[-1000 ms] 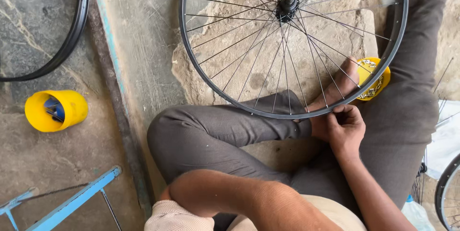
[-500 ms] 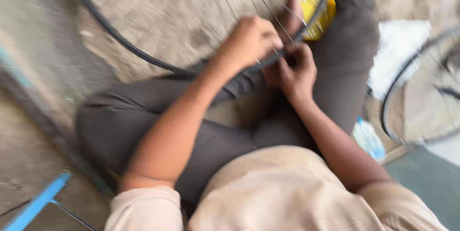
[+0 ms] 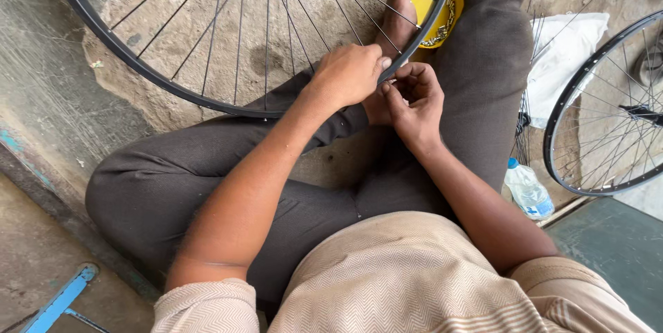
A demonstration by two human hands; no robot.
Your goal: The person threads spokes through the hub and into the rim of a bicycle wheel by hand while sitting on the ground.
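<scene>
Both hands' fingers pinch closed at the wheel rim, apparently gripping it.

Blue-labelled clear bottle by knee

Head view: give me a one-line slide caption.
Seated cross-legged, a person grips the spoked wheel rim with the left hand while the right hand pinches at it beside a yellow tub.

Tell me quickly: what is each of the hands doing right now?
Left hand: closed over the wheel rim, gripping it.
Right hand: fingers pinched together at the rim; what they hold cannot be told.
</scene>
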